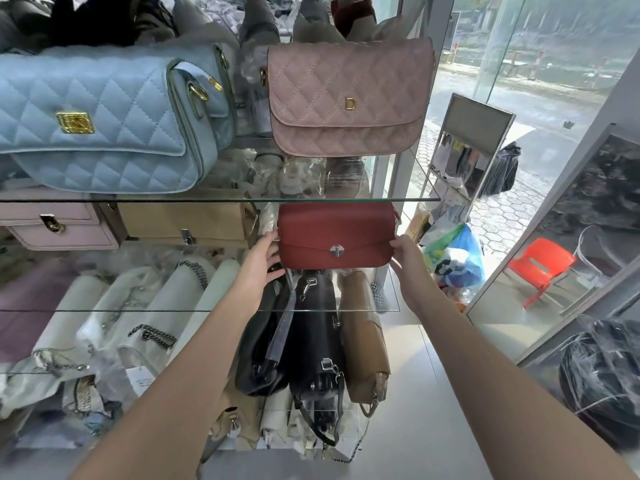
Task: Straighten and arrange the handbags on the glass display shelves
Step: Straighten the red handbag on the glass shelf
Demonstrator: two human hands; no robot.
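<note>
Gripping the red bag (335, 235) at its ends, your left hand (260, 268) and right hand (409, 268) hold it upright on the middle glass shelf (145, 310), beside the shopfront window (540, 64) facing the street.

a red flap handbag (336, 235) with a silver turn-lock is stood upright on the middle glass shelf (138, 310), at its right end. a quilted pink handbag (349, 98) and a quilted light-blue handbag (104, 116) are set on the upper glass shelf (415, 188).
</note>
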